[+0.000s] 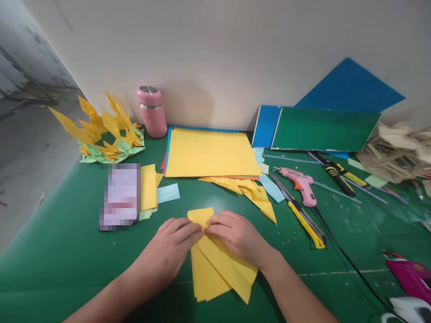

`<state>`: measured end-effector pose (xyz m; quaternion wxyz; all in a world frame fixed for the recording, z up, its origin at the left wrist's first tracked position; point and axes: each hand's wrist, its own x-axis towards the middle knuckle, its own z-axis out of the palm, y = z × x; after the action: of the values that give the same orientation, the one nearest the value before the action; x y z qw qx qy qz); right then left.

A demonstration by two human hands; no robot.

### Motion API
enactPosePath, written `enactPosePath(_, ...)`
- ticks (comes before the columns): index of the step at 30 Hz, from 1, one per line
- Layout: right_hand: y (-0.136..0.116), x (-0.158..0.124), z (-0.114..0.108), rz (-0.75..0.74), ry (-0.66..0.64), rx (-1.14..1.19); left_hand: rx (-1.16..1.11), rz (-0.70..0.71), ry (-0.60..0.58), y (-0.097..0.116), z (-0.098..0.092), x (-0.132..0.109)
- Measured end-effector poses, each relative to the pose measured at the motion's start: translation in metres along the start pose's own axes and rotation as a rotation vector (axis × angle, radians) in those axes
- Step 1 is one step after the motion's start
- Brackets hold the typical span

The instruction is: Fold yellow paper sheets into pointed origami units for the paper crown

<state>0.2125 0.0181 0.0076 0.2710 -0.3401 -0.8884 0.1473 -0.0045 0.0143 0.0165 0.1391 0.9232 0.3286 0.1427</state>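
The left hand [175, 244] and right hand [237, 233] pinched a yellow paper sheet [229, 264] between their fingertips, over loose yellow sheets [206, 283] on the green table [84, 273], its folding seemingly unfinished and theirs unstarted, while folded yellow paper pieces [258, 197] beyond looked done.

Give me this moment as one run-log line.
left hand: fingertips on yellow paper | right hand: fingertips on same paper | right side: glue gun, utility knife, untouched

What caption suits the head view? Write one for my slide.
Left hand and right hand pinch yellow paper at a green table, glue gun and knife nearby.
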Motion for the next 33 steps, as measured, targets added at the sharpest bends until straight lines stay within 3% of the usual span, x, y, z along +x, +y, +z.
enactPosePath(6,-0.001,-0.001,0.000,0.032,0.021,0.060,0.035,-0.034,0.033,0.002,0.009,-0.003)
enactPosePath(13,0.002,-0.002,-0.003,0.050,-0.001,-0.025,0.118,-0.030,0.043,0.003,0.008,-0.004)
enactPosePath(23,-0.001,-0.005,-0.005,0.147,0.218,0.004,0.131,-0.023,0.049,0.005,0.006,-0.004)
enactPosePath(30,-0.013,0.001,0.003,0.326,0.063,0.001,0.160,-0.047,0.029,0.005,0.005,-0.003)
enactPosePath(33,-0.016,0.002,0.004,0.411,0.022,0.012,0.163,-0.047,0.080,0.004,0.011,-0.005)
